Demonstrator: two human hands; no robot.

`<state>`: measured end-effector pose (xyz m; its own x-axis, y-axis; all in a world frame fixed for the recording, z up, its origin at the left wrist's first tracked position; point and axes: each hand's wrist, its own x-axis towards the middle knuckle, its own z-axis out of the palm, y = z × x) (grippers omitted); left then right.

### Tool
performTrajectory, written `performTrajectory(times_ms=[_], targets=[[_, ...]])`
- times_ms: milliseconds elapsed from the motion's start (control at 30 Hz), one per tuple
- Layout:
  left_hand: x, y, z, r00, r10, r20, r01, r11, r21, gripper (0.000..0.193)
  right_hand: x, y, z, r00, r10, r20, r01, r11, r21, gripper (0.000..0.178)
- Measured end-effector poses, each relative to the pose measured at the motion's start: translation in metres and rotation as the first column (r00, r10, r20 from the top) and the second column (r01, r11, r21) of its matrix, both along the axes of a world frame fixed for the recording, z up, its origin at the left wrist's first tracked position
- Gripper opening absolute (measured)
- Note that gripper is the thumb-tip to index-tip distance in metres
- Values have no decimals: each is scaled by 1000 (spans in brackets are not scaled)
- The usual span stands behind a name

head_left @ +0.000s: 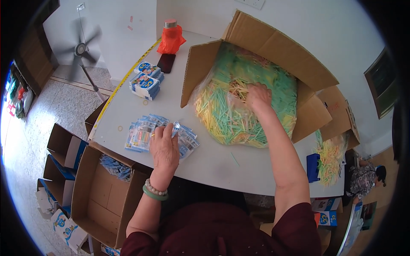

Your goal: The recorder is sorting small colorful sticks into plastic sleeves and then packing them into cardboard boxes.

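Observation:
On the grey table, my left hand [164, 147] bends its fingers over a spread of flat plastic packets [140, 133] with blue-and-white striped edges. Its thumb and fingertips pinch the edge of one packet. My right hand [259, 97] reaches into a large open carton [199, 72], which holds a clear bag heaped with thin green, yellow and pinkish sticks [228, 121]. The right fingers curl down among the sticks at the bag's opening; their tips are partly hidden.
Small blue-and-white boxes [145, 85], a dark phone [166, 63] and a red-wrapped bottle [171, 39] stand far left. An open carton [100, 205] with packets sits left below the table. At right are a blue tray [313, 167] and more sticks [330, 162]. Another person [365, 181] sits farther right.

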<state>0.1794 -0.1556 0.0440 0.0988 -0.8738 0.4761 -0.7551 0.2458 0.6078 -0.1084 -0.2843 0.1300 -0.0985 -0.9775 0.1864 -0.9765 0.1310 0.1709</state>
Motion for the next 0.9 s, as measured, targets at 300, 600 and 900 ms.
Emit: performTrajectory(times_ms=[300, 600, 900], targets=[[3, 5, 15, 117, 31, -993, 466, 881, 82, 19, -32, 13, 4, 858, 191, 476, 6, 924, -382, 21], [-49, 33, 19, 118, -217, -969, 641, 762, -92, 32, 37, 151, -66, 294, 417, 860, -231, 904, -359, 11], [-112, 58, -30, 593, -481, -645, 632, 775, 4, 41, 81, 200, -119, 237, 272, 933, -34, 962, -271, 18]])
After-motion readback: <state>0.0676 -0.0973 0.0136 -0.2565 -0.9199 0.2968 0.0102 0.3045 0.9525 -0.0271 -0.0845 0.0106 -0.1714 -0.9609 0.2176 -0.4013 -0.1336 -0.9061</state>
